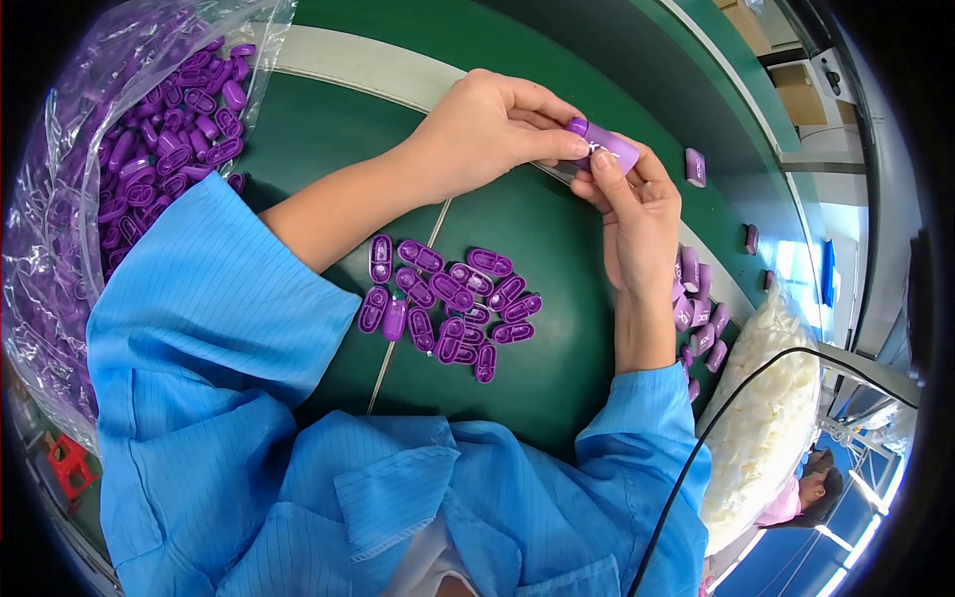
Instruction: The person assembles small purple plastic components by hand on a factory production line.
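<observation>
Above the table, both my hands meet on one small lilac casing with a darker purple end cap. My left hand pinches the capped end between thumb and fingers. Around the lilac body, the fingers and thumb of my right hand are closed. The cap sits against the casing's end; whether it is fully seated I cannot tell. Between my forearms lies a loose group of purple oval caps, most with their hollow side up.
A clear plastic bag full of purple caps stands at the left. Several lilac casings lie right of my right wrist, one casing farther off. A bag of whitish pieces and a black cable are at the right.
</observation>
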Demonstrator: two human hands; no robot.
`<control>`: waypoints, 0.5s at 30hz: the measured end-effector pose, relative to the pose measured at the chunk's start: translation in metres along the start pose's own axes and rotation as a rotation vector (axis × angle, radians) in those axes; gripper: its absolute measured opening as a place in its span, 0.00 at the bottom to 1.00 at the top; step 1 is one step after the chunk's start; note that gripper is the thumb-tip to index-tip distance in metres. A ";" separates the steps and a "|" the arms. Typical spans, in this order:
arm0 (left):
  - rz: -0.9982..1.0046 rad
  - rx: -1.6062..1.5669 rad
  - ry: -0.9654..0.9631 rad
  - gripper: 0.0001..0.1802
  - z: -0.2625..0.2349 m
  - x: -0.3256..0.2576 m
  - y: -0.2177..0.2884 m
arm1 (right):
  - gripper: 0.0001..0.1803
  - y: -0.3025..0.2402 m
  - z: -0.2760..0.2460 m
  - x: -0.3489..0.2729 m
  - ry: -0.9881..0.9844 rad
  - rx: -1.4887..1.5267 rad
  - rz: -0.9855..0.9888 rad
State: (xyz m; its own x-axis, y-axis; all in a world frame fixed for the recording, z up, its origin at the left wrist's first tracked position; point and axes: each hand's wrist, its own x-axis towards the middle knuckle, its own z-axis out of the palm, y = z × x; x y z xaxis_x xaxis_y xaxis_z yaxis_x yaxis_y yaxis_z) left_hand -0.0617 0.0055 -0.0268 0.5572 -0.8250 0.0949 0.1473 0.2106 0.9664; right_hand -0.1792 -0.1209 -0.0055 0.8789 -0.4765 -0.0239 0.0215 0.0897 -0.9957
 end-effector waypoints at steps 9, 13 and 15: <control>0.051 0.174 -0.038 0.13 0.002 -0.006 0.003 | 0.12 -0.002 -0.009 -0.005 -0.045 0.023 0.047; 0.042 0.242 -0.044 0.13 0.000 -0.009 0.010 | 0.13 -0.003 -0.005 -0.008 -0.048 -0.018 0.017; 0.051 0.247 0.000 0.14 0.001 -0.012 0.010 | 0.13 -0.004 0.000 -0.010 -0.008 -0.064 -0.034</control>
State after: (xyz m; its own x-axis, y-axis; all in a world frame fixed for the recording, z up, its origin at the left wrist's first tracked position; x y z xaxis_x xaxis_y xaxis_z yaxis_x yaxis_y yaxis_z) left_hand -0.0681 0.0168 -0.0177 0.5586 -0.8166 0.1453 -0.0852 0.1177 0.9894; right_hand -0.1882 -0.1165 -0.0015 0.8818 -0.4715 0.0105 0.0213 0.0174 -0.9996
